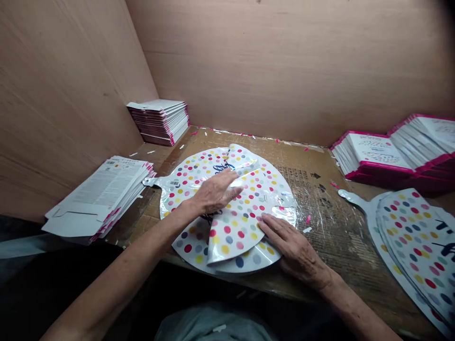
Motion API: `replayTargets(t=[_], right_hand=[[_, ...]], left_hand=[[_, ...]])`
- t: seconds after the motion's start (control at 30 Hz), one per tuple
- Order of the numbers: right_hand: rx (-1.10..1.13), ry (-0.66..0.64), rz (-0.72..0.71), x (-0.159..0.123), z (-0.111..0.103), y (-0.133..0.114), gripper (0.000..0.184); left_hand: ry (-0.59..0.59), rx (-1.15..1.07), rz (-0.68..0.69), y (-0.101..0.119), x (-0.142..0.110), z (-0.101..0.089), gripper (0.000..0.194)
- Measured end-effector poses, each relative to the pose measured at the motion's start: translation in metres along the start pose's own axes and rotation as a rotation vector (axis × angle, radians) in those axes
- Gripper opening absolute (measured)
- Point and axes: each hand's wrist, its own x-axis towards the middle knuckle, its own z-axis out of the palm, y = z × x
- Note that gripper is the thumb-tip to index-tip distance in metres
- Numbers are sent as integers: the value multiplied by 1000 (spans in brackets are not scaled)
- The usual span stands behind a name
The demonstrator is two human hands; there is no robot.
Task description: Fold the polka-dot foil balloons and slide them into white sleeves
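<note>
A flat, round foil balloon [241, 227] with coloured polka dots lies in front of me, its narrow neck [152, 182] pointing left. Its right side is folded over leftward, partly covering dark blue lettering. My left hand [216, 192] rests across the middle, fingers and thumb stretched out over the folded flap. Near the right edge, my right hand [289, 244] lies with its fingers extended on the flap and the layer below. Neither hand grips anything that I can see.
More flat dotted balloons [408, 232] lie at the right. Printed white card sleeves [95, 199] are stacked at the left, with another stack [159, 121] behind. Pink-edged packets [384, 151] stand back right. Wooden panels [266, 61] enclose the cardboard-covered table [320, 208].
</note>
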Motion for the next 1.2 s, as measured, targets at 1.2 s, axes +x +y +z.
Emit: replayTargets(t=[1.2], right_hand=[[-360,67,393,90,7,92,59]], left_hand=[[-80,429,-375,-47,34,54,70]])
